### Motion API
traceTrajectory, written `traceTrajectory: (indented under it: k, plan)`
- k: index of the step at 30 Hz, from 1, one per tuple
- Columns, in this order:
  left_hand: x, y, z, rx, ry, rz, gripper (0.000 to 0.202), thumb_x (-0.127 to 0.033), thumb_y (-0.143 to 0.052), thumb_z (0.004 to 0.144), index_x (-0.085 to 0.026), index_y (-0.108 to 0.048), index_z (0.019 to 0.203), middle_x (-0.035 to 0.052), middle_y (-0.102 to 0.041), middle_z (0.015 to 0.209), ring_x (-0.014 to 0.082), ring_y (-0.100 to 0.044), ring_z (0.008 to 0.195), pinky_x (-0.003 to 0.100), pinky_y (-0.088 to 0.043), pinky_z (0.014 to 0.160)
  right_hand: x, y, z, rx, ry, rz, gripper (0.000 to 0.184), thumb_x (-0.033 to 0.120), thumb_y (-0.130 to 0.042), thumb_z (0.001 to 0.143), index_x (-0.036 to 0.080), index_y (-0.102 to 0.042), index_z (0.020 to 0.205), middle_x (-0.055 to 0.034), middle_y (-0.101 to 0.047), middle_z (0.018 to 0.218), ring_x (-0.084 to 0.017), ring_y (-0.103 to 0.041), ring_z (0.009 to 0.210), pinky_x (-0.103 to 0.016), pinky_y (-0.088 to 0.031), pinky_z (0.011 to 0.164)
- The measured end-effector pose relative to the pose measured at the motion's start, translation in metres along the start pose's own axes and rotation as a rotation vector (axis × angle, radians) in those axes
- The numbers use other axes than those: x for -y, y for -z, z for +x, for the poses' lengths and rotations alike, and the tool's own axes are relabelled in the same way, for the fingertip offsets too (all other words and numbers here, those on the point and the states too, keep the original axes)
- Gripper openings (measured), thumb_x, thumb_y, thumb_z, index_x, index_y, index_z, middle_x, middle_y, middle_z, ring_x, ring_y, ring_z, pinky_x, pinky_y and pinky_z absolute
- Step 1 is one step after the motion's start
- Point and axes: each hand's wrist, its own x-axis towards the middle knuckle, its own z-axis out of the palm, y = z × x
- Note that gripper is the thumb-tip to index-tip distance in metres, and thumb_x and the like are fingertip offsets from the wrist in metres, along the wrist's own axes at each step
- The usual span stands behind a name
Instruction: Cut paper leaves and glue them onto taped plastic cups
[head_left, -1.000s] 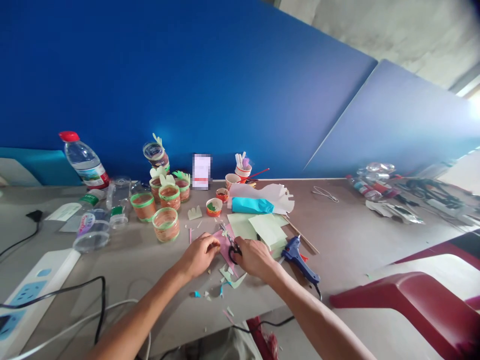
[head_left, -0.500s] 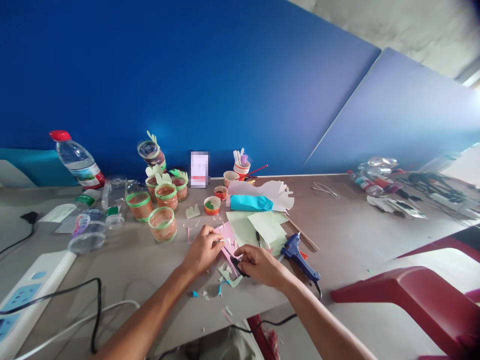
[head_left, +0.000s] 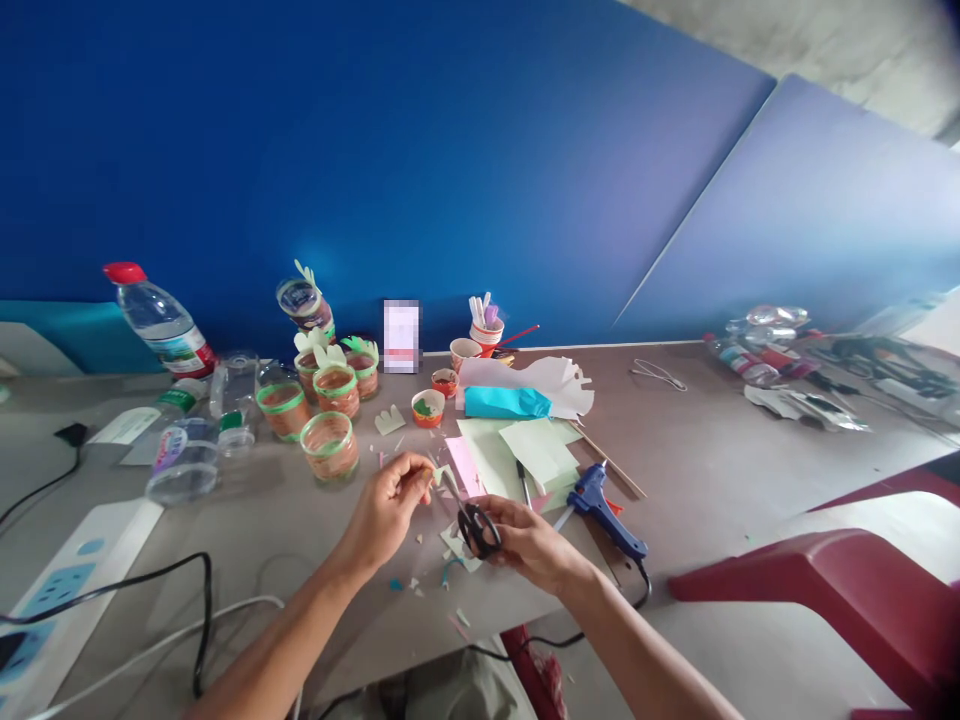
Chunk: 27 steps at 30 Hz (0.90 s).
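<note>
My left hand (head_left: 396,500) pinches a small piece of pale green paper (head_left: 443,475) between thumb and fingers. A pair of black-handled scissors (head_left: 478,530) is gripped in my right hand (head_left: 529,540), its blades pointing at the paper piece. Below the hands, paper scraps (head_left: 457,548) in green, blue and pink are strewn on the table. Just beyond the scissors lie a pink sheet (head_left: 466,465), several pale green sheets (head_left: 536,452) and a black pen (head_left: 523,482). A blue glue gun (head_left: 606,512) rests to the right of my right hand.
Several brown-and-green wrapped cups (head_left: 330,448) stand left of centre, near clear plastic bottles (head_left: 169,330). A phone (head_left: 401,337) leans on the blue partition. A white power strip (head_left: 82,580) with cables is at left. A red chair (head_left: 817,570) stands at right.
The scissors have turned so that both handle loops show, and their blades have come up to the paper in my left hand. The view has shifted slightly.
</note>
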Motion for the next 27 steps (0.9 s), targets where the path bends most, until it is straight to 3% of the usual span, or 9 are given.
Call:
traceTrajectory:
  k: [4, 8, 11, 16, 20, 24, 27]
  plan:
    - [0.003, 0.017, -0.011, 0.184, 0.135, 0.038, 0.026, -0.041, -0.05, 0.088, -0.018, -0.062, 0.088, 0.0011, -0.061, 0.073, 0.013, -0.056, 0.062, 0.026, -0.046, 0.064, -0.001, 0.003, -0.006, 0.123, 0.004, 0.18, 0.057, 0.035, -0.083, 0.061, 0.016, -0.065, 0.111, -0.004, -0.063, 0.077, -0.009, -0.05, 0.061, -0.019, -0.025, 0.048]
    - [0.01, 0.02, -0.013, 0.204, 0.11, 0.235, 0.029, -0.037, -0.052, 0.086, -0.021, -0.067, 0.106, 0.0064, -0.066, 0.102, 0.0115, -0.056, 0.059, 0.026, -0.047, 0.06, -0.001, 0.002, -0.012, 0.171, 0.03, 0.201, 0.057, 0.034, -0.086, 0.056, 0.018, -0.065, 0.107, -0.0045, -0.066, 0.077, -0.01, -0.05, 0.06, -0.019, -0.025, 0.048]
    - [0.009, 0.012, -0.01, 0.206, 0.068, 0.237, 0.031, -0.035, -0.054, 0.085, -0.022, -0.066, 0.111, 0.0082, -0.064, 0.113, 0.014, -0.06, 0.068, 0.027, -0.049, 0.063, 0.001, 0.001, -0.016, 0.137, 0.063, 0.161, 0.056, 0.033, -0.087, 0.055, 0.021, -0.063, 0.105, -0.0045, -0.067, 0.082, -0.01, -0.052, 0.061, -0.019, -0.022, 0.046]
    - [0.005, -0.017, 0.002, 0.265, 0.183, 0.132, 0.044, -0.042, -0.052, 0.087, -0.018, -0.054, 0.124, 0.0125, -0.062, 0.12, 0.0126, -0.06, 0.062, 0.031, -0.051, 0.064, 0.009, 0.007, -0.026, 0.125, 0.128, 0.124, 0.055, 0.042, -0.085, 0.057, 0.02, -0.064, 0.103, -0.0015, -0.062, 0.069, -0.009, -0.044, 0.053, -0.021, -0.025, 0.048]
    - [0.007, -0.04, 0.019, 0.121, 0.043, 0.147, 0.049, -0.039, -0.055, 0.085, -0.016, -0.051, 0.127, 0.0157, -0.058, 0.123, 0.0188, -0.063, 0.08, 0.037, -0.053, 0.077, 0.018, 0.024, -0.042, 0.074, 0.251, 0.088, 0.059, 0.06, -0.079, 0.055, 0.021, -0.066, 0.097, 0.001, -0.051, 0.057, -0.01, -0.036, 0.049, -0.026, -0.025, 0.05]
    - [0.006, -0.053, 0.038, -0.046, -0.094, 0.305, 0.054, -0.043, -0.054, 0.086, -0.019, -0.046, 0.134, 0.0169, -0.049, 0.133, 0.0279, -0.057, 0.112, 0.042, -0.05, 0.089, 0.029, 0.045, -0.057, 0.023, 0.346, 0.064, 0.057, 0.069, -0.069, 0.063, 0.026, -0.067, 0.1, -0.0031, -0.055, 0.068, -0.014, -0.039, 0.057, -0.027, -0.028, 0.051]
    - [0.002, -0.054, 0.044, 0.001, -0.141, 0.475, 0.041, -0.041, -0.054, 0.086, -0.019, -0.058, 0.121, 0.015, -0.049, 0.132, 0.0281, -0.056, 0.114, 0.041, -0.049, 0.091, 0.036, 0.052, -0.057, -0.008, 0.383, 0.088, 0.054, 0.063, -0.069, 0.07, 0.025, -0.067, 0.107, -0.0033, -0.056, 0.071, -0.013, -0.039, 0.06, -0.025, -0.029, 0.052]
